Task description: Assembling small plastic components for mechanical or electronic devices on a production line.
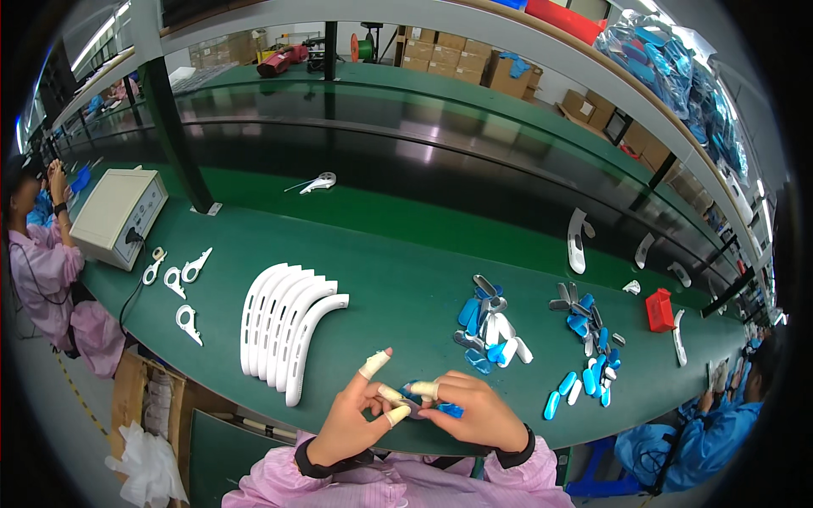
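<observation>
Near the front edge of the green table, my left hand (349,423) pinches a small oval grey piece (415,410), its index finger raised. My right hand (483,412) closes on the same piece from the other side. Blue film (450,411) shows under the right fingers; how far it is joined to the piece is hidden. Pale yellow covers wrap several fingertips. Beyond my right hand lies a loose pile of oval pieces (501,327), some blue, some white, some grey. A row of curved white slotted parts (275,326) lies beyond my left hand.
A second heap of oval pieces (590,377) lies to the right, near a red bin (659,311). Small white ring-ended parts (188,322) and a beige box device (118,216) stand left. Other people (59,271) sit at both sides. A conveyor belt (474,178) runs behind.
</observation>
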`<state>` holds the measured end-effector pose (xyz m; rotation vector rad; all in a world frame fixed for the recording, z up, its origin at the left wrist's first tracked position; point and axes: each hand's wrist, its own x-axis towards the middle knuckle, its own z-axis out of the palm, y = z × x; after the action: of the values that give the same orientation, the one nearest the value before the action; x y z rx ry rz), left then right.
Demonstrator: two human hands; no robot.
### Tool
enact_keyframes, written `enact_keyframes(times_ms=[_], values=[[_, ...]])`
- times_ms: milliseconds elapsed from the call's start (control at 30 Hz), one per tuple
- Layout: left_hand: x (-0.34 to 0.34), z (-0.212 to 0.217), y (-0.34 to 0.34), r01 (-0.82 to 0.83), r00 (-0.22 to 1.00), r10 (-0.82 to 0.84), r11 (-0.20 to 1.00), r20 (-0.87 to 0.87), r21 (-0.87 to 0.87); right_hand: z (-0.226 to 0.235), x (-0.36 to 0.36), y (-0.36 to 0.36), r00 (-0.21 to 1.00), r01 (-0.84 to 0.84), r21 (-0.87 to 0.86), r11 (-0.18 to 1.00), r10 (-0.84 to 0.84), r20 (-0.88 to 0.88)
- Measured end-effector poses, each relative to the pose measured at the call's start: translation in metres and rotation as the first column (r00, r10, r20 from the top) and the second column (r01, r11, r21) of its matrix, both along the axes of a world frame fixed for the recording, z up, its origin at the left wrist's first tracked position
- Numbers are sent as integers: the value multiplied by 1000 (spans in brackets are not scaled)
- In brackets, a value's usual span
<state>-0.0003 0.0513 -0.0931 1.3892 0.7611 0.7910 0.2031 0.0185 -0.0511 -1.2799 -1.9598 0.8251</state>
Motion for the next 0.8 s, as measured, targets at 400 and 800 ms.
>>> enact_keyframes(times_ms=[400,800], values=[[7,-18,1,-99,959,133,985,251,-144,-11,-1,-5,692,61,-374,925,-309,-652],[10,-22,-2,74,937,-155,964,313,256,-37,5,-3,263,-521,-522,675,-455,-851]])
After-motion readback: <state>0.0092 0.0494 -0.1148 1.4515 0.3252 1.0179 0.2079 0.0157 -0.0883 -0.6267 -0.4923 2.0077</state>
